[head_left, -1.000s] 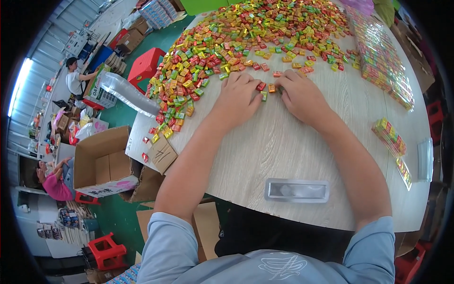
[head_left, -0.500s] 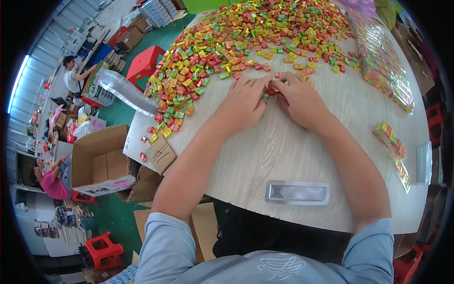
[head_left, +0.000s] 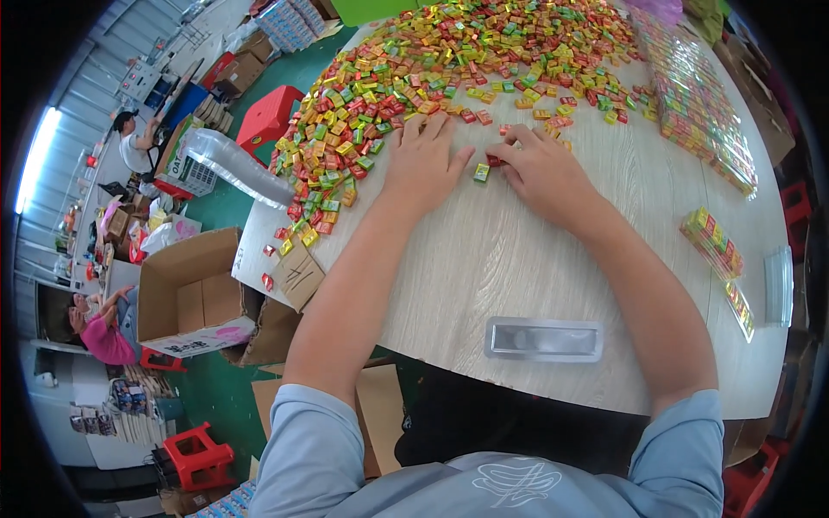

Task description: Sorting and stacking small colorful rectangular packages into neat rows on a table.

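A wide heap of small wrapped candies (head_left: 380, 95) in red, yellow, green and orange spreads over the far part of the table. My left hand (head_left: 423, 164) lies palm down at the heap's near edge, fingers stretched and thumb apart, fingertips at the candies. My right hand (head_left: 540, 177) is closed in a pinch, thumb and forefinger on a red candy (head_left: 495, 161). Between the hands, a green-and-white candy (head_left: 481, 173) lies alone on the tabletop. Several orange and yellow candies sit just beyond the right fingers. A clear plastic tray (head_left: 542, 339) rests near the front edge.
Plastic-wrapped candy packs (head_left: 704, 112) line the right side, with a candy-filled strip (head_left: 712, 242) and clear trays (head_left: 778, 287) nearer. Stacked clear trays (head_left: 237, 168) lean at the left edge. A cardboard box (head_left: 199, 302) and red stool (head_left: 268, 119) stand left; two people are beyond.
My left hand has moved left, away from the right hand, its fingers spreading toward the heap. The green-and-white candy now shows between the hands. The right hand stays nearly in place.
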The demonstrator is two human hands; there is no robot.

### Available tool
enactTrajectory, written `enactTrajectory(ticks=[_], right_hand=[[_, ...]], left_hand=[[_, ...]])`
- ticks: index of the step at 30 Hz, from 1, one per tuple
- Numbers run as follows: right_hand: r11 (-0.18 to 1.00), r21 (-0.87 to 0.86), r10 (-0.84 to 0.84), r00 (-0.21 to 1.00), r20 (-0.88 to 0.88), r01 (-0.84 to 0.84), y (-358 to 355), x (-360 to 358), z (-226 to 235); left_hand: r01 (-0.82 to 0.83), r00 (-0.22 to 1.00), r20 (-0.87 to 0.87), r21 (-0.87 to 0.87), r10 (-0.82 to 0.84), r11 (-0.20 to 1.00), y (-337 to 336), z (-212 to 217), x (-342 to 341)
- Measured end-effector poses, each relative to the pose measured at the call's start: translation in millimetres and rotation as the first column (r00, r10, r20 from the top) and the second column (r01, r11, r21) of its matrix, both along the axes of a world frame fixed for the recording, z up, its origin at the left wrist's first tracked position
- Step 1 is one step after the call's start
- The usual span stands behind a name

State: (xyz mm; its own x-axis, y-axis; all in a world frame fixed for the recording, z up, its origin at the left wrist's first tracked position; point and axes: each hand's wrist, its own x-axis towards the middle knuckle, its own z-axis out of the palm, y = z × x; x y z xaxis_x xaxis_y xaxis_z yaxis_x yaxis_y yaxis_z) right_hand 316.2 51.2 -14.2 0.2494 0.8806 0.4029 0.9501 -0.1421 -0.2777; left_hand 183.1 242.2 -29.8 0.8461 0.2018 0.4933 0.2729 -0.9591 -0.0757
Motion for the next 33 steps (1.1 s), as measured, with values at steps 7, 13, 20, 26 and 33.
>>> enactTrajectory(ticks=[7,13,20,26,33], right_hand=[[0.999,0.005,-0.054,0.998,0.018,0.054,-3.8,-3.0,2.7],[1.0,0.001,-0.011,0.999,-0.05,0.011,-4.0,4.9,0.1],[1.0,0.011,0.026,0.997,-0.077,-0.025,-7.4,7.2,13.5],[0.996,0.08,-0.024,0.997,-0.071,0.03,-9.6,28.5,14.7],[0.998,0.053,-0.026,1.0,0.009,0.026,-11.2,40.6,14.6]], left_hand=[[0.175,0.984,0.009,-0.211,-0.177,0.962,-13.1,23.4,-11.8],[0.303,0.93,0.008,-0.578,-0.366,0.758,-25.2,29.3,-17.6],[0.325,0.916,0.077,-0.716,-0.393,0.617,-23.6,32.2,-17.5],[0.363,0.896,0.116,-0.747,-0.429,0.557,-23.1,32.0,-18.4],[0.379,0.887,0.125,-0.747,-0.445,0.547,-22.4,34.0,-20.0]])
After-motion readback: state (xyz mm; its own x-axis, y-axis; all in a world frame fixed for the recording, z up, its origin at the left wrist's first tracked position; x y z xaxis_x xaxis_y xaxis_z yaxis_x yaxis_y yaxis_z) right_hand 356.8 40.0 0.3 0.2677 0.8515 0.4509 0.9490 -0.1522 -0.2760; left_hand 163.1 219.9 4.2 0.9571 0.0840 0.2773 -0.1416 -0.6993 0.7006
